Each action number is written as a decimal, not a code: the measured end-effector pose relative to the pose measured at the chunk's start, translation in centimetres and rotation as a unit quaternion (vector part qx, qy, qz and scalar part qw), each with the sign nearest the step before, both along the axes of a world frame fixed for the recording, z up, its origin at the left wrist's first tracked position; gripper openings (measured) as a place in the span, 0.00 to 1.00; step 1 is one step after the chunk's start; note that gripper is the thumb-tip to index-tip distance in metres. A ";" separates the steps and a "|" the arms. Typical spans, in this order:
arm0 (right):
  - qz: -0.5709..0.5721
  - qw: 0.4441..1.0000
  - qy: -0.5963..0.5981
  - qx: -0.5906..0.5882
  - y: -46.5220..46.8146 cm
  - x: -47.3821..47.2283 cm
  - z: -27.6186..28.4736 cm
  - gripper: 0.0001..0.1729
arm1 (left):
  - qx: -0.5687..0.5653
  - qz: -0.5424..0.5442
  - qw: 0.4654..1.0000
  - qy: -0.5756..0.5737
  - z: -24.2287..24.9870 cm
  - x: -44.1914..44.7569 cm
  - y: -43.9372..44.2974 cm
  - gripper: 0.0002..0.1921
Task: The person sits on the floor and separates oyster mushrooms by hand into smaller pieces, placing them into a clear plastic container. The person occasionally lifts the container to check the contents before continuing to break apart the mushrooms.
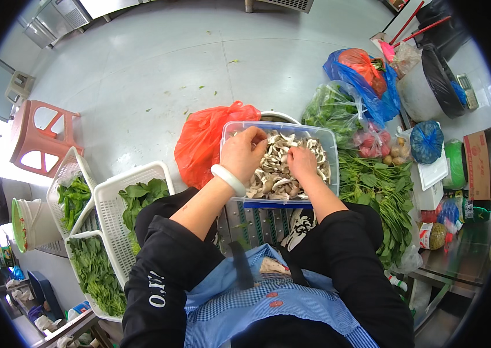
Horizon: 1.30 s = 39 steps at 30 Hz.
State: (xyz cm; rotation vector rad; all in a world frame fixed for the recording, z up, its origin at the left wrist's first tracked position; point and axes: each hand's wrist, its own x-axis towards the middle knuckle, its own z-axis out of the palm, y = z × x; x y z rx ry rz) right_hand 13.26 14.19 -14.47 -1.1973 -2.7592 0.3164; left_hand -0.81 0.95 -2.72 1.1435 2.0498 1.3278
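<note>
A clear plastic tub [336,167] full of torn mushroom pieces [278,176] stands in front of my knees. Over its left half is my left hand [243,152], fingers curled and thumb close to them, with a white bangle [229,179] on the wrist. Whether a piece sits between those fingers cannot be seen. My right hand [303,164] reaches down into the mushrooms at the right, its fingertips partly hidden among them. Behind the tub's left corner lies a red plastic bag [210,139], beside the rim of a round container [282,115].
White baskets [117,217] of leafy greens and green peppers [71,200] stand at left, near a pink stool [45,135]. Loose greens [373,187], bagged vegetables [337,106] and a bin [428,87] line the right. A drain grate [252,226] lies under the tub's near side.
</note>
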 end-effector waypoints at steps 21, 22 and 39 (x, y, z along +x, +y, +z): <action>0.050 0.757 0.383 -0.527 -2.6 -0.6 13.5 0.09 | 0.096 -0.075 0.886 -0.447 1.7 0.7 -0.2 0.07; 0.067 0.753 0.400 -0.519 -2.7 -0.8 13.3 0.06 | 0.104 -0.069 0.883 -0.452 1.8 0.9 -0.2 0.07; 0.068 0.680 0.459 -0.568 -3.3 -1.5 13.5 0.07 | 0.085 -0.055 0.906 -0.410 2.2 1.2 -0.2 0.08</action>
